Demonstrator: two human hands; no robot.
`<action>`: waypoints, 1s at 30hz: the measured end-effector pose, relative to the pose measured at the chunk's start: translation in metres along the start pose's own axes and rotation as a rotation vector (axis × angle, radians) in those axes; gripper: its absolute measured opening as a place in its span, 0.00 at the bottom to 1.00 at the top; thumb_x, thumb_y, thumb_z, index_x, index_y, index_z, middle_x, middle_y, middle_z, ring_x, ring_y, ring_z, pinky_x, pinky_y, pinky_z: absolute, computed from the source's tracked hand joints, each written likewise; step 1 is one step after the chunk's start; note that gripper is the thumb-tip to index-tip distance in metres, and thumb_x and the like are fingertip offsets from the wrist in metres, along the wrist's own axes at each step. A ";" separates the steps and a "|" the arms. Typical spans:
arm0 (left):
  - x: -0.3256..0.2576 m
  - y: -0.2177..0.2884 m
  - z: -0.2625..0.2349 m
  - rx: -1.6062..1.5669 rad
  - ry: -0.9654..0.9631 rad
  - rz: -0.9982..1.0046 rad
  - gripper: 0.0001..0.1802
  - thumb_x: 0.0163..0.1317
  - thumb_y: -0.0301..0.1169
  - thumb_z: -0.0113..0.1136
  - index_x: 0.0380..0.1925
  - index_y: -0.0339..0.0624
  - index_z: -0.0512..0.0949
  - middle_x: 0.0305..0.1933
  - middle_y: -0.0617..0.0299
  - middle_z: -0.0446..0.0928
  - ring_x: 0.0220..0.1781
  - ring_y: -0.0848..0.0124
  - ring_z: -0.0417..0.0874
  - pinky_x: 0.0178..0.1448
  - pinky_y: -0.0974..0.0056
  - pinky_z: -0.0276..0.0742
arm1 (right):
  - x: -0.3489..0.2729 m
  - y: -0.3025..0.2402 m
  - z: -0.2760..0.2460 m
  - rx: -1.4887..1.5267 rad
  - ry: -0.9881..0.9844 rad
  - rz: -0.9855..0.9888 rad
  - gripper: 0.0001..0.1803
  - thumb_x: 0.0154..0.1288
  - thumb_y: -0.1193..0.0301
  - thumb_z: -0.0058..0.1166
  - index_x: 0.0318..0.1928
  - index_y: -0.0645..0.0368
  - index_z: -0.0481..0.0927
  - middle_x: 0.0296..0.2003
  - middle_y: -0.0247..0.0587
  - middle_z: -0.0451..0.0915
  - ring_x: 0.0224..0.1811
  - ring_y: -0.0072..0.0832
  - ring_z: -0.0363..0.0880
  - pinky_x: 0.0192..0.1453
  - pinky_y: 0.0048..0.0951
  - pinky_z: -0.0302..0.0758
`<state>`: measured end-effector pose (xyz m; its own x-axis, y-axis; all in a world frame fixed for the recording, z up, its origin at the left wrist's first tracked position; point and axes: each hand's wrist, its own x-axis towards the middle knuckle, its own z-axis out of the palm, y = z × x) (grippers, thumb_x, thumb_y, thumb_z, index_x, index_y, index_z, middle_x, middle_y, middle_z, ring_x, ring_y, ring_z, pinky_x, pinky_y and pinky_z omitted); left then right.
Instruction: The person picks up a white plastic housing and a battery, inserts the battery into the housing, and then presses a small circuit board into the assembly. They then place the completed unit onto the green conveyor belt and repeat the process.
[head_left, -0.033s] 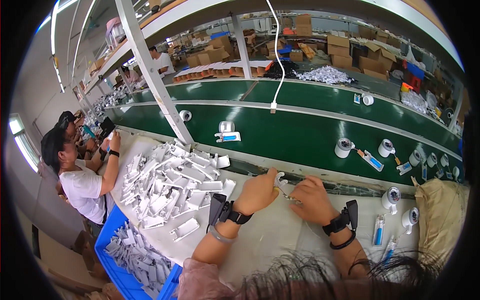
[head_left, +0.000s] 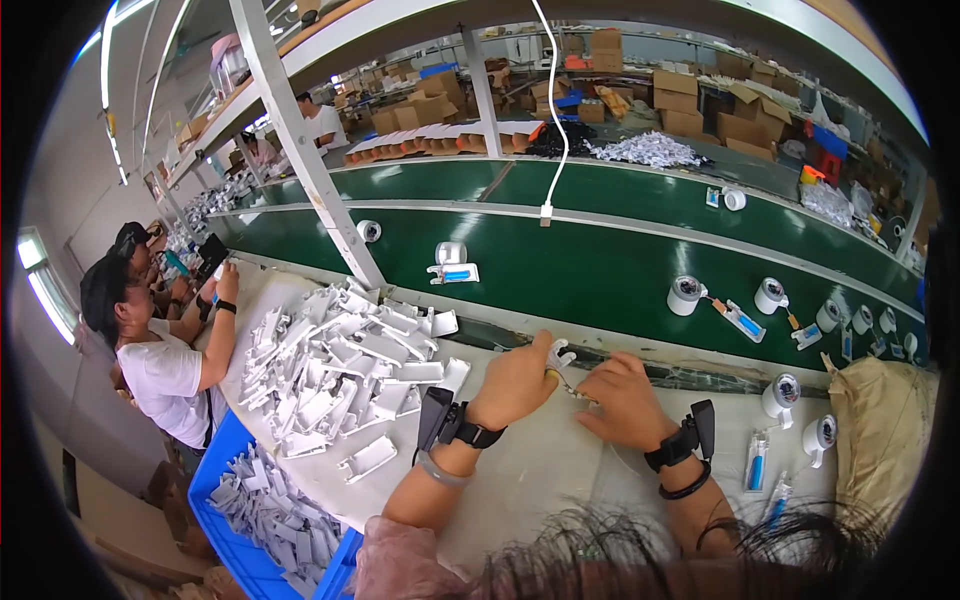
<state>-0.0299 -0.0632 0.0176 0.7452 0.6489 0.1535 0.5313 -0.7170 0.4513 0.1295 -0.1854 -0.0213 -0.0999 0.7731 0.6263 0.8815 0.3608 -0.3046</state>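
My left hand [head_left: 515, 388] is closed on a small white plastic piece [head_left: 562, 356] with a curved, forked end above the fingertips. A thin wire or small part [head_left: 570, 387] runs from it toward my right hand [head_left: 628, 402], whose thumb and fingers are pinched together close by. What sits between the right fingertips is too small to make out. Both hands are over the near edge of the bench, just short of the green belt. Left of them lies a heap of white plastic housings [head_left: 345, 365], with one loose housing [head_left: 368, 459] closer to me.
A blue crate [head_left: 215, 470] of white parts stands below left. White round units with blue cells [head_left: 757, 470] lie at right beside a tan sack [head_left: 880, 430]. More units ride the green belt [head_left: 580, 270]. A white cable [head_left: 560, 150] hangs ahead; co-workers [head_left: 165, 370] are at left.
The white piece in my left hand has tilted slightly, and my right fingers have shifted a little. Otherwise the scene looks almost the same.
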 end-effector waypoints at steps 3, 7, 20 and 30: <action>0.005 -0.010 0.018 -0.262 0.146 0.099 0.22 0.53 0.26 0.56 0.50 0.38 0.68 0.38 0.45 0.79 0.35 0.52 0.82 0.36 0.52 0.76 | 0.001 -0.001 -0.001 0.011 -0.007 0.071 0.09 0.50 0.74 0.63 0.35 0.56 0.80 0.30 0.37 0.79 0.40 0.35 0.78 0.59 0.42 0.67; 0.003 -0.002 0.021 -0.884 -0.014 0.048 0.24 0.58 0.24 0.52 0.56 0.41 0.67 0.35 0.58 0.77 0.28 0.69 0.80 0.31 0.65 0.77 | -0.002 0.006 0.001 0.095 0.227 0.338 0.09 0.56 0.76 0.61 0.38 0.61 0.79 0.28 0.42 0.79 0.28 0.35 0.77 0.39 0.32 0.76; 0.004 0.004 0.039 -1.224 -0.139 -0.090 0.16 0.73 0.34 0.39 0.56 0.43 0.65 0.36 0.61 0.76 0.26 0.76 0.76 0.24 0.69 0.76 | -0.001 0.001 0.004 0.176 0.439 0.259 0.08 0.58 0.77 0.61 0.38 0.60 0.78 0.33 0.43 0.80 0.36 0.39 0.78 0.42 0.35 0.72; 0.002 0.004 0.050 -1.272 -0.111 -0.004 0.17 0.67 0.27 0.39 0.56 0.40 0.64 0.39 0.61 0.74 0.28 0.77 0.75 0.26 0.70 0.75 | -0.004 0.005 0.009 0.084 0.430 0.144 0.08 0.53 0.79 0.60 0.36 0.57 0.80 0.34 0.41 0.80 0.40 0.42 0.77 0.48 0.40 0.72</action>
<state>-0.0064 -0.0775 -0.0240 0.8070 0.5814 0.1039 -0.1791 0.0732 0.9811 0.1301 -0.1821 -0.0319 0.2370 0.5385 0.8086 0.8300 0.3204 -0.4566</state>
